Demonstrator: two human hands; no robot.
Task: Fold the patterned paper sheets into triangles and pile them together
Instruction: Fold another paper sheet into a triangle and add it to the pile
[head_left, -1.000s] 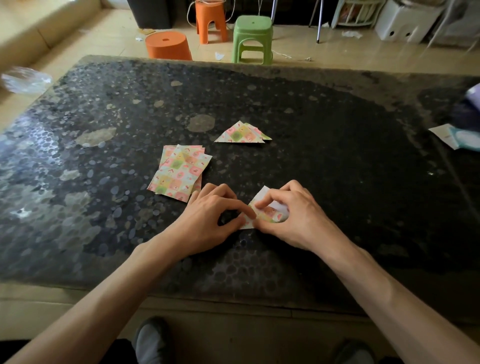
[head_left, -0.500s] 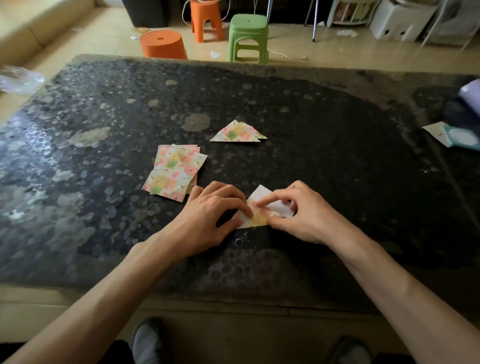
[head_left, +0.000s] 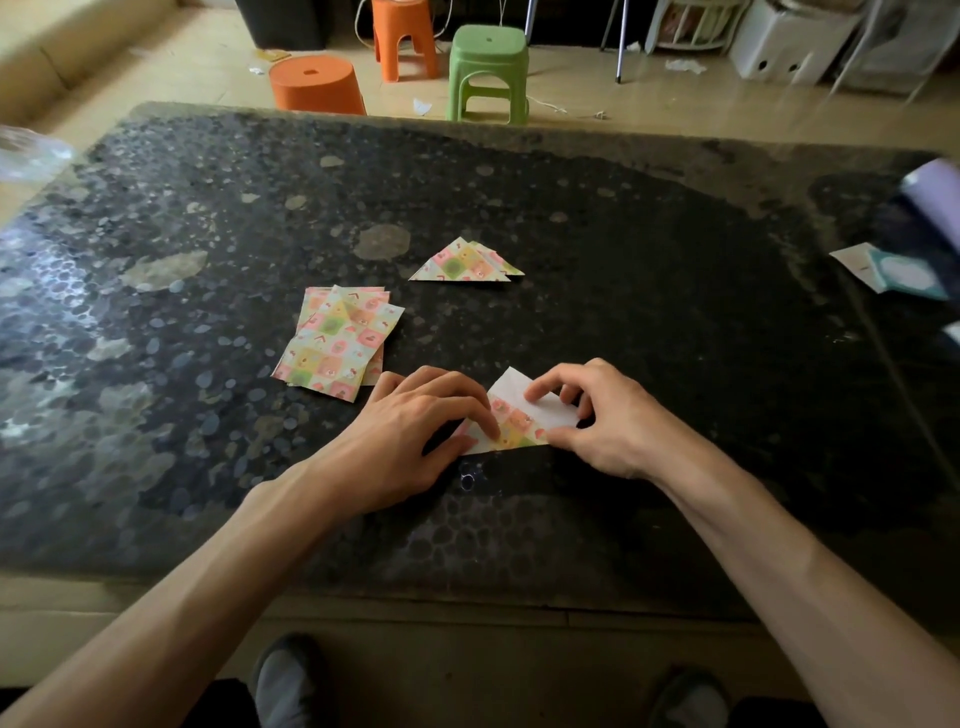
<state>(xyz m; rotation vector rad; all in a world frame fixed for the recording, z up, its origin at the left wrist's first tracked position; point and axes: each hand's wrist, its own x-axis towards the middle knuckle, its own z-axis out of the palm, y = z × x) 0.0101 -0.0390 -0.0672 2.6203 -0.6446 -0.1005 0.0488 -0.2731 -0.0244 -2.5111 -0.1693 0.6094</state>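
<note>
Dark table (head_left: 675, 312) — left hand (head_left: 415, 431) and right hand (head_left: 608, 421) pinch the sheet (head_left: 519, 423); best align edges before creasing — triangle pile (head_left: 465, 262) at twelve o'clock.

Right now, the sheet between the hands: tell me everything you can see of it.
The sheet is thin paper, part-folded: its white back shows on the far flap, and a band of pastel pink, yellow and green checks runs along the near edge. It lies on the dark table. The left hand pinches its left end; the right hand pinches its right end, index finger on the white flap.
</note>
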